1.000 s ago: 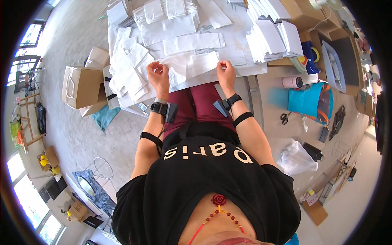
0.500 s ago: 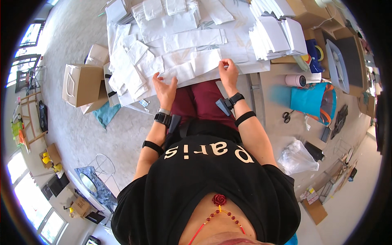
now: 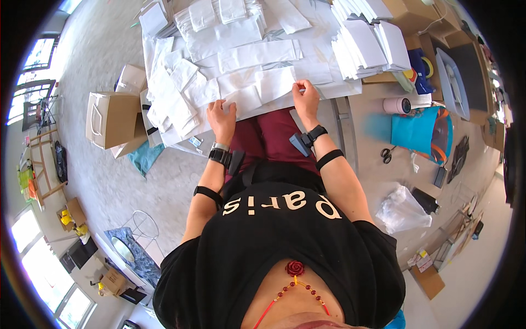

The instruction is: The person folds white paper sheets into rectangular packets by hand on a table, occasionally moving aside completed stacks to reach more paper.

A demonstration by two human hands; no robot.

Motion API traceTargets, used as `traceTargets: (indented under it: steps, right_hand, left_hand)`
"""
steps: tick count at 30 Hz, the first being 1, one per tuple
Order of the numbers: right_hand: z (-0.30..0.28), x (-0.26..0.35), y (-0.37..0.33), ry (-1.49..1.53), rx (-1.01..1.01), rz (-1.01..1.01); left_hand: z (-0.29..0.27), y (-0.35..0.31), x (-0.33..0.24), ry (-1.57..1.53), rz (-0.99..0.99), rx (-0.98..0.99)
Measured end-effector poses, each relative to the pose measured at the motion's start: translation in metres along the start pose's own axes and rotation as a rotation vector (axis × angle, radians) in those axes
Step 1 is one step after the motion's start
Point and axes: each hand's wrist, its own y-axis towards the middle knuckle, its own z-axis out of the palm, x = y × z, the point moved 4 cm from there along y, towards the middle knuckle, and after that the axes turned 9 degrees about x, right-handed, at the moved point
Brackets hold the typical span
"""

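Folding looks to be the step in hand: both hands rest at the near edge of a white-covered table (image 3: pixel 339 88) spread with flat white paper pieces. The left hand (image 3: pixel 222 118) lies knuckles up on a small white paper sheet (image 3: pixel 244 100), fingers curled over its near edge in a light grip. The right hand (image 3: pixel 306 97) pinches the lower right corner of the folded white sheet (image 3: pixel 275 82) just beside it; whether the 2 sheets are one joined piece I cannot tell. Both wrists carry black bands with small dark devices.

As a judgement, the next move calls for holding the near edge steady with one hand while the other brings the corner across squarely, since thin paper skews and creases easily.

Across the table, longer white strips lie in overlapping rows, and a stack of white paper bags (image 3: pixel 364 46) sits fanned at the right. A brown cardboard box (image 3: pixel 109 118) stands on the pale floor to the left of the table, with teal cloth near it. On the right, a roll of tape (image 3: pixel 397 105), a teal bag (image 3: pixel 416 131) and black scissors (image 3: pixel 387 154) lie on the floor or a low surface, a clear plastic bag (image 3: pixel 402 208) nearer. Bright windows line the room's far left edge
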Motion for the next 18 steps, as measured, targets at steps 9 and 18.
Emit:
traceTargets:
  steps: [9, 18]
  right_hand:
    - [-0.003, 0.002, 0.001, 0.059, -0.014, 0.037]
    - [0.003, -0.001, 0.011, 0.005, -0.036, 0.005]
  left_hand:
    - [-0.016, 0.032, -0.015, -0.472, -0.061, -0.02]
    - [0.006, 0.059, 0.007, -0.47, -0.126, 0.014]
